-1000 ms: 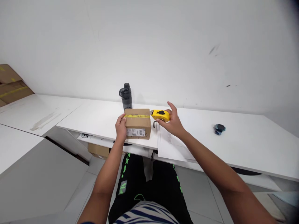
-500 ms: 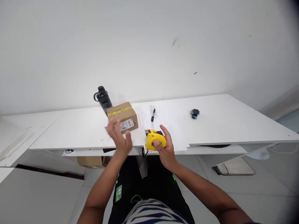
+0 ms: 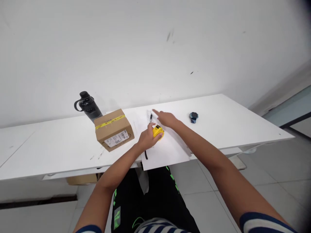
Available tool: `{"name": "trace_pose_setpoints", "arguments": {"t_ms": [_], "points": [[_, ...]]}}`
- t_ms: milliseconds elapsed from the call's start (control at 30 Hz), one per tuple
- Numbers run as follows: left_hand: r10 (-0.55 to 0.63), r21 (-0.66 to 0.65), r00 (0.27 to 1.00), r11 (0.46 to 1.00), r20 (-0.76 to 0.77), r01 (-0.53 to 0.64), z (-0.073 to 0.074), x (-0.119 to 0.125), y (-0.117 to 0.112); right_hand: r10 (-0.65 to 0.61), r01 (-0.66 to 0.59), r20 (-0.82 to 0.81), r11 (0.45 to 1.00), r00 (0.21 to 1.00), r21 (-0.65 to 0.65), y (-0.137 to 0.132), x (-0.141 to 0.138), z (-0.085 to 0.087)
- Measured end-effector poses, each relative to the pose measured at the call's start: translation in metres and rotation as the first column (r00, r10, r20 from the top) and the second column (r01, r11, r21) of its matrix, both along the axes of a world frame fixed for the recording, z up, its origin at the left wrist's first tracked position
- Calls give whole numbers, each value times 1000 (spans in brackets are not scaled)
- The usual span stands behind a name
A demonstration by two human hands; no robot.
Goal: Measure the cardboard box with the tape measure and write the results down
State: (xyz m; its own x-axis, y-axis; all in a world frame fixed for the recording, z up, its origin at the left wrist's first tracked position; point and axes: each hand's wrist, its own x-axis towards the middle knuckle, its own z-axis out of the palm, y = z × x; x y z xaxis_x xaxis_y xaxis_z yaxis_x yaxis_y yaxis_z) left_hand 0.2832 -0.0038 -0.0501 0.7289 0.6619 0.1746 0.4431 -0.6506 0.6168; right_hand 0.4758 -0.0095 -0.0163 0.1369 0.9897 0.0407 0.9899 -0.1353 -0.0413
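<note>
My left hand (image 3: pixel 147 137) is closed round a yellow and black tape measure (image 3: pixel 158 132), held over white sheets of paper (image 3: pixel 167 153). A black wrist strap (image 3: pixel 146 154) hangs below that hand. My right hand (image 3: pixel 167 119) is stretched out over the paper, its index finger extended beside a black pen (image 3: pixel 151 117). Nothing shows in the right hand, though its other fingers are partly hidden. The pen lies on a small strip with print on it. Left of my hands sits a cardboard box (image 3: pixel 114 129) with yellow tape and a white label.
A dark bottle (image 3: pixel 88 106) with a carry loop stands behind the box, near the wall. Farther right on the white table (image 3: pixel 218 129) lies a blue-green wristwatch (image 3: pixel 193 117). Another cardboard box (image 3: pixel 82 179) shows beneath the table.
The tape measure has passed from my right hand to my left. My right hand has moved forward to beside the pen. The view has shifted, and the paper now overhangs the front edge.
</note>
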Motion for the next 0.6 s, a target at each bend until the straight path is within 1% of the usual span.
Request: {"name": "trace_pose_setpoints", "arguments": {"t_ms": [67, 100, 133, 167, 200, 233, 267, 300, 333, 400, 433, 467, 500, 533, 600], "points": [[-72, 70, 997, 995, -5, 73, -13, 3, 9, 183, -173, 102, 980, 978, -102, 26, 2, -12], [-130, 113, 991, 985, 10, 128, -19, 4, 12, 258, -242, 124, 962, 958, -128, 34, 1, -18], [-198, 154, 980, 969, 30, 192, -22, 3, 14, 304, -290, 121, 949, 945, -126, 41, 0, -24], [-267, 189, 962, 949, 48, 254, -25, 2, 16, 309, -303, 76, 950, 948, -76, 44, -1, -29], [-326, 216, 943, 927, 62, 306, -27, 2, 17, 279, -279, 2, 960, 960, 10, 44, -3, -35], [-369, 233, 927, 909, 67, 345, -28, 1, 18, 236, -228, -78, 968, 969, 101, 42, -4, -40], [-390, 242, 918, 899, 69, 364, -28, 1, 19, 180, -143, -176, 969, 968, 202, 39, -6, -45], [-399, 245, 915, 895, 65, 373, -29, 1, 19, 129, -40, -291, 955, 948, 295, 33, -8, -50], [-403, 246, 913, 892, 57, 379, -29, 1, 20, 97, 65, -405, 928, 909, 367, 27, -11, -55], [-412, 252, 910, 886, 42, 389, -29, 2, 20, 95, 243, -605, 859, 790, 452, 16, -15, -63], [-413, 253, 910, 885, 40, 391, -29, 2, 20, 114, 322, -695, 825, 710, 464, 12, -16, -65], [-415, 252, 909, 885, 43, 392, -30, 2, 20, 131, 379, -764, 807, 632, 453, 9, -17, -66], [-417, 248, 908, 885, 46, 394, -30, 2, 19, 139, 405, -811, 810, 569, 424, 8, -17, -67], [-421, 243, 906, 885, 50, 398, -29, 2, 19, 142, 415, -851, 825, 505, 384, 7, -17, -66], [-425, 234, 904, 885, 55, 402, -29, 3, 19, 142, 385, -917, 875, 373, 292, 8, -15, -63]]}}
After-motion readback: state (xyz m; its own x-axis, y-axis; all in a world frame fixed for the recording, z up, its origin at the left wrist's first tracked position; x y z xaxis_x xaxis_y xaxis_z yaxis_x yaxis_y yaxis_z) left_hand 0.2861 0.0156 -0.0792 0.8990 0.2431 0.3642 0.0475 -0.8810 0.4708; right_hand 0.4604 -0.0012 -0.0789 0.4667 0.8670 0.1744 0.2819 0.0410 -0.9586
